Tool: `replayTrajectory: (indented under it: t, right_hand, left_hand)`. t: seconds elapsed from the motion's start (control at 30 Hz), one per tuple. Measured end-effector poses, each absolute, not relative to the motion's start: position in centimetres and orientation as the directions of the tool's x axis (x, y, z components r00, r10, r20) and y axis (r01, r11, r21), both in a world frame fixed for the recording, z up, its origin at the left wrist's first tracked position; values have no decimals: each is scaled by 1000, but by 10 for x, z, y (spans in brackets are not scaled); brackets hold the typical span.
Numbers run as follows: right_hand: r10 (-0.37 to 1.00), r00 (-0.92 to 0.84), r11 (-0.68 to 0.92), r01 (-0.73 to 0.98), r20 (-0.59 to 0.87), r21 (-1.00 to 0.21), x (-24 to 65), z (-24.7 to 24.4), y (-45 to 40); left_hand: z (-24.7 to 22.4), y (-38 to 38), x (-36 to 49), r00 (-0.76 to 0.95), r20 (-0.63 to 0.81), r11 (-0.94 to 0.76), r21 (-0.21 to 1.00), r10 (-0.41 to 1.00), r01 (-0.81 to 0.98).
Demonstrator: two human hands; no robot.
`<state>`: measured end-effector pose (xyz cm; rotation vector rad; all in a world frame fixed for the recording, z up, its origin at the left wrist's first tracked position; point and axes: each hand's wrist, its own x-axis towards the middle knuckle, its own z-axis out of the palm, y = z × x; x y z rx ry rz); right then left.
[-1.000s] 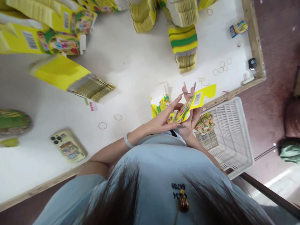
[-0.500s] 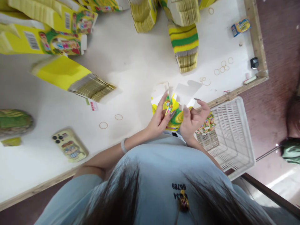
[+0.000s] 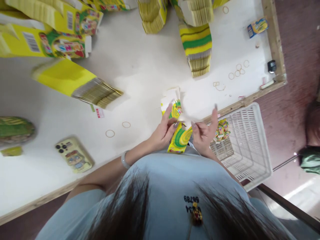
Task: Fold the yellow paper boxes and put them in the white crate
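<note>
Near the table's front edge, my left hand [image 3: 162, 132] pinches a small yellow-and-green printed carton [image 3: 179, 138] between thumb and fingers. The carton is tilted, and its end flaps are blurred. At the carton's right side, my right hand [image 3: 204, 134] presses thumb and bent fingers on its edge, with the index finger raised. Just beyond my left fingers, flat cartons [image 3: 171, 97] of the same print lie on the table, white flaps pointing away. My left hand partly covers them.
A white plastic basket [image 3: 262, 146] at the right holds several small filled cartons [image 3: 222, 130]. Bundles of flat yellow cartons [image 3: 196, 46] stand along the back and left. A phone [image 3: 74, 155], rubber bands [image 3: 110, 133] and a blue box [image 3: 257, 27] lie on the table [image 3: 147, 70].
The carton has come closer to my body, its white flaps now folded in or turned from view. Both hands moved slightly nearer. More of the flat cartons behind now shows.
</note>
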<state>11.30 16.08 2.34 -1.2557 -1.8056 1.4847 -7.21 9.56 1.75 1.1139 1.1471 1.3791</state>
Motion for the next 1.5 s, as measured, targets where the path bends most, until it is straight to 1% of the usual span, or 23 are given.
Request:
replayTrajectory:
  t: [0.1,0.17,0.23,0.33,0.4,0.47,0.57,0.63,0.77,0.83,0.9,0.93,0.97,1.03,1.07,1.1,1.13,1.17,1.2,1.3,1.33,1.4,1.5]
  right_hand:
    - [823,-567,200,329,-24,-923,120,28,171]
    - [729,-685,255,279,-6,-926,122,35,177]
    - [707,-703,162,270,-79,-949,120,42,178]
    - [695,-671,-97,268,-258,-959,113,50,174]
    - [670,-674,-206,233,-311,-950,109,53,171]
    - [655,-682,-250,210,-325,-945,108,56,172]
    - [640,-690,-259,220,-338,-940,109,58,177]
    - [616,-711,-265,218,-339,-939,109,57,179]
    - [567,-751,-287,206,-339,-936,114,52,184]
    - [647,-698,-208,225,-306,-952,128,54,193]
    - [775,-587,-41,323,-234,-946,154,59,209]
    - [827,-528,54,415,-192,-908,170,63,218]
    - [865,-472,128,536,-171,-834,187,68,228]
    - [907,-393,236,775,-154,-586,217,75,244]
    - [926,-355,267,855,-127,-445,228,77,249]
    - [939,-333,290,900,-86,-324,235,77,251]
    - [943,-330,310,918,-40,-246,237,77,252]
    - [938,-346,337,915,-1,-220,234,75,251]
    - [924,-381,376,895,24,-239,227,71,249]
    - [852,-511,508,752,114,-420,180,58,239]
    - [832,-532,538,698,161,-473,160,52,234]
    - [804,-542,576,602,246,-553,119,41,224]
    - [769,-545,610,471,334,-637,72,25,211]
  left_hand:
    - [23,97,-76,-63,49,-54,995,997,-80]
    - [27,96,-80,-26,21,-22,998,999,-52]
    - [31,96,-85,-14,-24,24,1000,1000,-16]
    - [31,95,-87,-7,-37,38,997,999,61]
    - [30,95,-87,-2,-9,9,996,1000,87]
    - [27,96,-85,-9,10,-9,996,1000,86]
    - [24,96,-81,-30,22,-19,996,999,86]
    - [20,95,-79,-62,51,-43,991,997,125]
    - [10,101,-82,-83,202,-160,920,976,357]
    - [2,113,-92,-110,260,-175,854,959,490]
    - [-7,132,-106,-215,276,-104,806,937,583]
    - [-12,143,-113,-278,268,-50,795,922,604]
    - [-17,154,-121,-325,246,2,794,913,608]
    - [-28,176,-136,-347,175,70,804,921,590]
    - [-33,185,-142,-326,142,80,809,935,583]
    - [-37,192,-147,-300,123,80,809,946,582]
    - [-40,197,-151,-277,125,67,802,953,593]
    - [-42,201,-154,-258,152,40,788,954,614]
    - [-42,203,-156,-250,202,5,768,947,641]
    - [-28,200,-155,-246,422,-137,694,873,707]
    - [-20,196,-151,-246,467,-175,689,850,703]
    - [0,187,-142,-250,489,-219,713,836,666]
    - [31,172,-125,-293,443,-211,787,847,580]
